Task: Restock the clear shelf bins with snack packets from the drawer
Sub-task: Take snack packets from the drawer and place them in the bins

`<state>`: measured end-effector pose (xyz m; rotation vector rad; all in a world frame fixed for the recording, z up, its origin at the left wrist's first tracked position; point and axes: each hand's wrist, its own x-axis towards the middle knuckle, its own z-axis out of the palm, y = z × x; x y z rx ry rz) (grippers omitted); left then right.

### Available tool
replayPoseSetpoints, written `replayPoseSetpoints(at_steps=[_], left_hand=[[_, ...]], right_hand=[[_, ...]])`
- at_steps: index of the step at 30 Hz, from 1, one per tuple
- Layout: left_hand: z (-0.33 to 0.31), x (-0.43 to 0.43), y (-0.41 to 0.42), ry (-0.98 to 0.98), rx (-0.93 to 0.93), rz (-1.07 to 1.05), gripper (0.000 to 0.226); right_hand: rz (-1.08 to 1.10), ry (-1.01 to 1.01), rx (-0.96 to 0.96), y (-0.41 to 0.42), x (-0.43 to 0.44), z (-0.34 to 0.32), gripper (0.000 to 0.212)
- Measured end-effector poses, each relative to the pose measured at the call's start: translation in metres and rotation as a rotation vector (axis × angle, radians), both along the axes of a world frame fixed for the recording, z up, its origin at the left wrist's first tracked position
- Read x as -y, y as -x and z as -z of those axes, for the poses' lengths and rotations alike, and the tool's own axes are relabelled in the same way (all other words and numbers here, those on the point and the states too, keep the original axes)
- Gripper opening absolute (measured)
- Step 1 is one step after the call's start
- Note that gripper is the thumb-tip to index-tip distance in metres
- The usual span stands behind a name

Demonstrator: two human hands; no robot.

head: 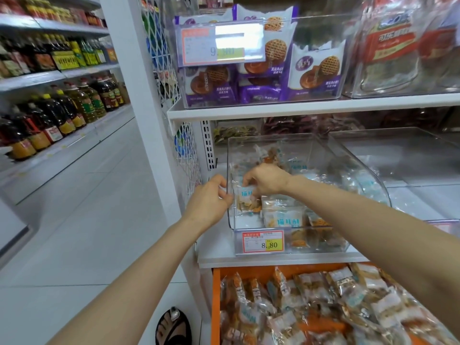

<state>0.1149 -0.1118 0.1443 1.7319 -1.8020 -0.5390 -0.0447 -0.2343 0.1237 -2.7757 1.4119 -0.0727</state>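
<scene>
1. At the left wall of a clear bin [231, 221] on the middle shelf [273, 260], a person's left hand [211, 202] curls its fingers [219, 181] around the rim, with thumb and fingertips appearing to pinch the plastic edge.
2. Just right of those fingers, the right hand [266, 183] reaches into the bin from above. Its fingers [249, 179] are bent downward and closed on a snack packet [246, 199] with blue lettering, held upright close to the bin's left wall.
3. Directly beneath and to the right of the right-hand fingers, loose packets [283, 217] of the same kind lie across the front of the bin. Others are heaped beyond the fingers, toward the back.
4. Below the fingers, on the bin's front face, a red-and-yellow price tag [263, 241] reads 8.80.
5. Well below both sets of fingers, an orange drawer [216, 295] stands pulled out under the shelf, heaped with bagged snacks [323, 307] in clear wrappers.
6. Off to the right of the fingers, a neighbouring bin [398, 150] sits on the same shelf, just beside the first.
7. High above the fingers, an upper bin [321, 95] holds purple waffle packs [316, 70]. Glare washes out most of its label [221, 43].
8. Far left of the fingers, across the aisle, oil bottles [62, 108] line the shelving. Near the bottom edge, a sandalled foot [174, 327] stands beside the drawer.
</scene>
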Motion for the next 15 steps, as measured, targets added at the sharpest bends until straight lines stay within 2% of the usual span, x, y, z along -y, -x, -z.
replayPoseSetpoints(at_steps=[5, 6, 7, 9, 10, 11, 13, 15], left_hand=[[-0.001, -0.003, 0.001, 0.002, 0.046, -0.019, 0.024], [-0.001, -0.004, 0.001, 0.004, 0.056, -0.021, 0.027], [-0.002, -0.004, 0.001, 0.006, 0.061, -0.021, 0.03], [-0.004, -0.005, 0.001, 0.02, 0.049, -0.033, 0.036], [-0.005, -0.005, 0.002, 0.037, 0.036, -0.043, 0.037], [-0.007, -0.005, 0.003, 0.062, 0.024, -0.053, 0.038], [-0.011, -0.005, 0.006, 0.115, 0.015, -0.067, 0.037], [-0.013, -0.005, 0.008, 0.152, 0.032, -0.071, 0.035]], right_hand=[[0.03, 0.007, -0.093, -0.002, -0.002, -0.001, 0.032], [0.048, -0.046, -0.013, 0.001, -0.003, -0.004, 0.029], [0.08, -0.093, 0.147, 0.005, -0.004, -0.01, 0.027], [0.213, -0.027, 0.53, 0.017, 0.002, -0.025, 0.02], [0.275, 0.065, 0.64, 0.025, 0.008, -0.033, 0.024], [0.314, 0.113, 0.659, 0.034, 0.015, -0.04, 0.037], [0.319, 0.007, 0.567, 0.043, 0.025, -0.048, 0.061], [0.273, -0.135, 0.443, 0.045, 0.031, -0.046, 0.071]])
